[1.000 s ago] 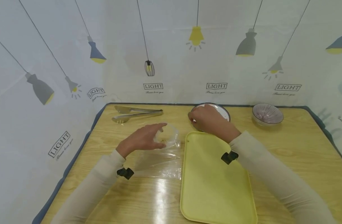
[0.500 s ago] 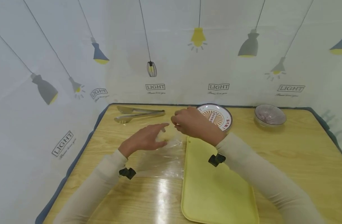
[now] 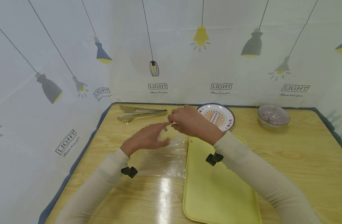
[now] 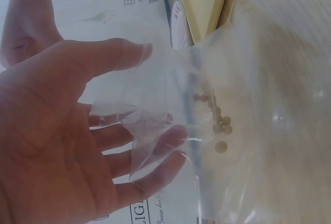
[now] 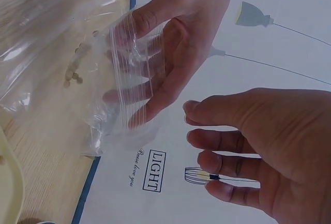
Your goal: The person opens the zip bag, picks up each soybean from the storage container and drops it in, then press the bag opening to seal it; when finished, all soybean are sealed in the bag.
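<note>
A clear zip bag [image 3: 165,161] lies on the wooden table, left of the tray, with its mouth raised. My left hand [image 3: 166,133] has its thumb and straight fingers spread inside the mouth, keeping it wide, as the left wrist view [image 4: 155,100] also shows. Several small tan beans [image 4: 217,118] sit inside the bag [image 4: 248,157]; they also show in the right wrist view [image 5: 75,74]. My right hand [image 3: 172,121] hovers just above the bag's mouth. Its fingers [image 5: 199,146] are loosely curled, with nothing visible in them.
A yellow tray [image 3: 215,186] lies right of the bag. Behind it stand a patterned plate [image 3: 217,116] and a ribbed glass bowl [image 3: 273,114]. Metal tongs [image 3: 142,112] lie at the back left. A lamp-printed curtain closes off the back and left.
My right hand has moved left from the plate to the bag's mouth, uncovering the plate. The left hand has stayed at the bag.
</note>
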`<state>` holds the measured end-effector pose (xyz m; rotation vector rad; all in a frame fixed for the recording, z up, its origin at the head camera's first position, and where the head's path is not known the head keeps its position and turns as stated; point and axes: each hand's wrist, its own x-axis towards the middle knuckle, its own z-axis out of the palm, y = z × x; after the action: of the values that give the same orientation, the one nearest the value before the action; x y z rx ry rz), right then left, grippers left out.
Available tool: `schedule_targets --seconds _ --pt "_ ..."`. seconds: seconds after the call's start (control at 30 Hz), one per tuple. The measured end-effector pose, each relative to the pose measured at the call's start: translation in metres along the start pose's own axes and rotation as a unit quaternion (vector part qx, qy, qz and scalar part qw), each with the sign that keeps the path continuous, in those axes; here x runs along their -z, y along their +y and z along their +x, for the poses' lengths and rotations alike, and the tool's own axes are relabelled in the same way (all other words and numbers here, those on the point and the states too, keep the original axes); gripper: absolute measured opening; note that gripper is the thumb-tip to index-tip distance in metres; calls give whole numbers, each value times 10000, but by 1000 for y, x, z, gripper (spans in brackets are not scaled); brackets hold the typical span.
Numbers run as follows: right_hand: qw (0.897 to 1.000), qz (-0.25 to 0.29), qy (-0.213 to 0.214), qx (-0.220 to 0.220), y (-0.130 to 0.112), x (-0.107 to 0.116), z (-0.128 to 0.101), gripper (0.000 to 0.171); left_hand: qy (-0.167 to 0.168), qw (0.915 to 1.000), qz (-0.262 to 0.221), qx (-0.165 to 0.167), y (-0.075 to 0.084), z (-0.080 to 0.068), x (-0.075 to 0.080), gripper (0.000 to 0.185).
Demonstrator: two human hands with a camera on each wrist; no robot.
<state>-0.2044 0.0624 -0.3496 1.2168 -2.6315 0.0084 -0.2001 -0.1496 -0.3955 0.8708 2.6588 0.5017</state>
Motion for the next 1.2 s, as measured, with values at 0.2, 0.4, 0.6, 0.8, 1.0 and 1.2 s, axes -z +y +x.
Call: schedule_targets --seconds 0.2,0.4,0.6,0.8,1.0,1.2 --pt "9999 86 3 -127 8 3 -6 10 -75 10000 -37 38 -1 1 0 80" --pt "9992 164 -5 -374 21 -1 -19 9 -86 9999 -48 30 -1 3 -2 79" --pt "9977 227 -230 -601 36 -15 -36 7 -84 10000 -4 34 1 3 0 79" --pt "9958 430 -462 -667 41 -40 -47 8 -46 10000 8 50 3 2 1 80" --pt "9945 475 -660 -654 40 -69 -55 6 -27 10000 35 17 2 2 -1 80" --pt "9937 496 -811 -591 39 -87 -57 6 -23 10000 71 -4 3 2 -1 80"
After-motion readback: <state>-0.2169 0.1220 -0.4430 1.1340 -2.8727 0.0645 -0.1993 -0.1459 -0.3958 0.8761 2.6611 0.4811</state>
